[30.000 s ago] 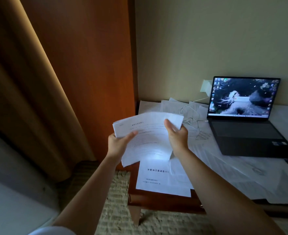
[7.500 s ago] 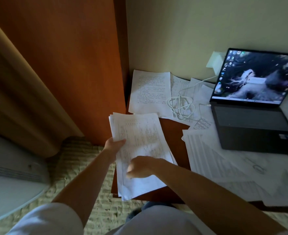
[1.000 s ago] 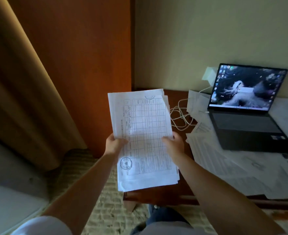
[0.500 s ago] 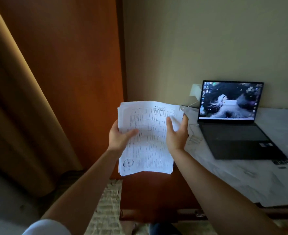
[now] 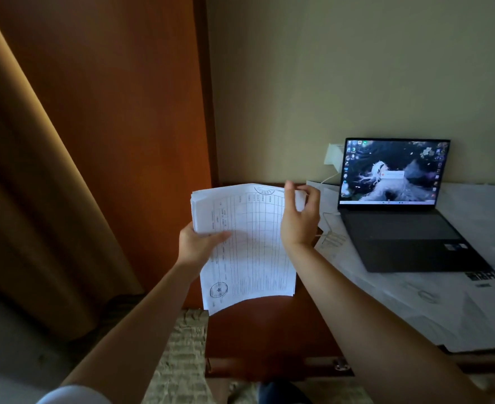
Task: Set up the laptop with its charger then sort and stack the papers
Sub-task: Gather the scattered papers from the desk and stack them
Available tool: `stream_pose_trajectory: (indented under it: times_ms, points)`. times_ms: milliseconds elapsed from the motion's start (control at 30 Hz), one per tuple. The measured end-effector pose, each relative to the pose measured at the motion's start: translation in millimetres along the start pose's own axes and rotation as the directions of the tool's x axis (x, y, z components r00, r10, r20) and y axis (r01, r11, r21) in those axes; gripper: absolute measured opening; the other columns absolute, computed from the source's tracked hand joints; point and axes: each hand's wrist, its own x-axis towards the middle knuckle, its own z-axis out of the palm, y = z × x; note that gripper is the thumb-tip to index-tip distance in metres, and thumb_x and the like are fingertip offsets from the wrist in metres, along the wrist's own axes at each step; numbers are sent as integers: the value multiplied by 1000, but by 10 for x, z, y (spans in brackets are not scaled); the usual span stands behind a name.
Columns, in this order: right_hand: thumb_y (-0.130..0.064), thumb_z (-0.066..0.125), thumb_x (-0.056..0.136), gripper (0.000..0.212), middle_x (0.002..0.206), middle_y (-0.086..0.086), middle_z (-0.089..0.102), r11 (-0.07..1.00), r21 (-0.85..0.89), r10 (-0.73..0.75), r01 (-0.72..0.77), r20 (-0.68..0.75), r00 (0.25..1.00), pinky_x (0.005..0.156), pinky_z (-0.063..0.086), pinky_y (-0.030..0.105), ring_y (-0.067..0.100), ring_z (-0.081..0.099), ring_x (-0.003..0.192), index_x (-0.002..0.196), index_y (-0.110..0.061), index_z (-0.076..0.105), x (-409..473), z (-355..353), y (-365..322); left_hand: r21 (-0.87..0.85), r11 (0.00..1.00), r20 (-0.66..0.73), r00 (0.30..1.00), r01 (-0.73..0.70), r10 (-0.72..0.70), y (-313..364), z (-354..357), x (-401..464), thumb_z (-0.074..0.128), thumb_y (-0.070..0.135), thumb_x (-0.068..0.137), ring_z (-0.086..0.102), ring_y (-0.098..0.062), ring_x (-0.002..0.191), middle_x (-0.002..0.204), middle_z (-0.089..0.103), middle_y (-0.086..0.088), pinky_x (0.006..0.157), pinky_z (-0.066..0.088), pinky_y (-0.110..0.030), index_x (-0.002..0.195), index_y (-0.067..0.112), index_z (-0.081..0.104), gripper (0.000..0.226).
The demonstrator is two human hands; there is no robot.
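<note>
A stack of white printed papers (image 5: 249, 246) with a table grid and a round stamp is held up over the wooden desk. My left hand (image 5: 195, 246) grips its left edge, thumb on top. My right hand (image 5: 298, 220) is at the stack's upper right corner, fingers loosely curled along the edge. The open laptop (image 5: 397, 205) stands on the desk to the right, screen lit. Its white charger (image 5: 332, 154) sits in the wall socket behind, and the cable (image 5: 329, 225) runs down beside the laptop's left side.
More loose papers (image 5: 432, 298) cover the desk right of and in front of the laptop. Bare brown desk (image 5: 269, 330) shows under the held stack. A wooden panel (image 5: 129, 112) and a tan curtain (image 5: 30, 185) stand to the left.
The stack has been lifted and tilted flatter since a second ago. My right hand slid up from the right edge to the upper right corner. The view rose.
</note>
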Motion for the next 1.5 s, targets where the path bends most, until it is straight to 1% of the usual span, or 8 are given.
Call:
stream_pose_trajectory:
  times_ms: [100, 267, 567, 1000, 1167, 1333, 1433, 1500]
  points:
    - [-44, 71, 80, 35, 91, -22, 62, 999, -3, 38, -38, 184, 982, 77, 46, 19, -2, 61, 89, 106, -24, 59, -74, -93, 197, -32, 998, -37, 998, 48, -49, -101, -38, -4, 78, 10, 75, 67, -24, 88, 96, 67, -5, 61, 54, -29, 93, 16, 60, 26]
    - [-22, 78, 77, 14, 74, -17, 69, 990, 68, 93, -122, 329, 940, 66, 49, 9, -8, 66, 74, 74, -29, 67, -139, -173, 286, -106, 992, -72, 994, 75, -83, -118, -69, 43, 78, 12, 74, 67, -21, 88, 96, 69, -4, 65, 55, -32, 92, 18, 63, 24]
    - [-15, 80, 74, 26, 92, -12, 71, 963, -84, 263, -256, 499, 826, 76, 52, 18, 4, 67, 92, 89, -32, 67, -157, -254, 678, -16, 978, -46, 977, 207, -207, -436, -71, -16, 77, 7, 75, 67, -23, 88, 95, 68, -6, 63, 55, -31, 87, 15, 62, 21]
    - [-18, 72, 80, 34, 102, -3, 67, 890, -315, 438, -328, 395, 808, 65, 49, 21, 13, 64, 91, 113, -14, 62, -235, -315, 1057, 19, 928, -192, 912, 373, -363, -762, 0, -92, 79, 13, 74, 67, -18, 80, 90, 67, 1, 61, 56, -28, 99, 14, 60, 31]
    - [-9, 47, 93, 31, 108, 2, 61, 722, -638, 583, -269, 351, 733, 60, 46, 21, 18, 59, 89, 123, -14, 54, -459, -342, 1538, 193, 848, -280, 856, 493, -433, -1264, -32, -242, 46, 5, 87, 63, -23, 70, 81, 64, -4, 58, 54, -30, 102, 10, 62, 23]
    - [-2, 37, 94, 34, 113, 6, 62, 701, -670, 539, -245, 272, 797, 57, 47, 19, 24, 63, 96, 122, -11, 55, -454, -444, 1762, 396, 826, -61, 909, 401, -412, -1370, 65, -145, 32, -1, 91, 61, -14, 74, 90, 62, -3, 56, 54, -27, 107, 14, 56, 33]
    - [-4, 37, 94, 39, 122, 10, 60, 676, -708, 503, -203, 243, 829, 69, 54, 29, 30, 63, 105, 132, -8, 48, -459, -463, 1835, 365, 834, -143, 910, 414, -389, -1411, 117, -107, 31, -12, 84, 60, -14, 74, 99, 63, -7, 56, 55, -25, 114, 10, 54, 43]
    - [-7, 39, 94, 33, 116, 11, 62, 669, -728, 451, -150, 237, 861, 79, 55, 36, 31, 63, 104, 123, -6, 52, -494, -498, 1868, 378, 828, -211, 910, 414, -358, -1457, 120, -143, 32, -16, 80, 57, -16, 73, 102, 64, -14, 47, 46, -20, 102, 9, 59, 43]
